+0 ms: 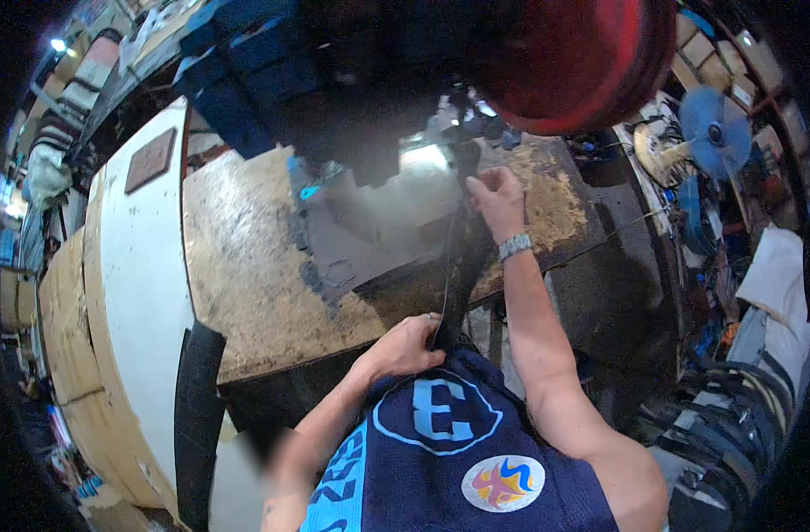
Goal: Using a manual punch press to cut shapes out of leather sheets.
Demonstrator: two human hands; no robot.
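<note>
A long dark strip (465, 257) of leather-like material runs from near my body across the front edge of a worn work table (245, 266) toward the back. My left hand (403, 346) has its fingers closed around the strip's near end, close to my shirt. Farther off, my right hand (496, 197) pinches the strip's right edge, thumb and forefinger together, with a metal-banded watch on the wrist. Beside the strip's far part stands a grey machine bed with a shiny plate (424, 161), blurred and partly hidden. What lies under the strip there cannot be made out.
A large red round thing (582, 62), like a lamp shade, hangs over the table's far right. Left stands a white panel (139, 239) with a brown block on it. A blue fan (713, 133) is at the right, above dark straps (715, 434) piled lower down.
</note>
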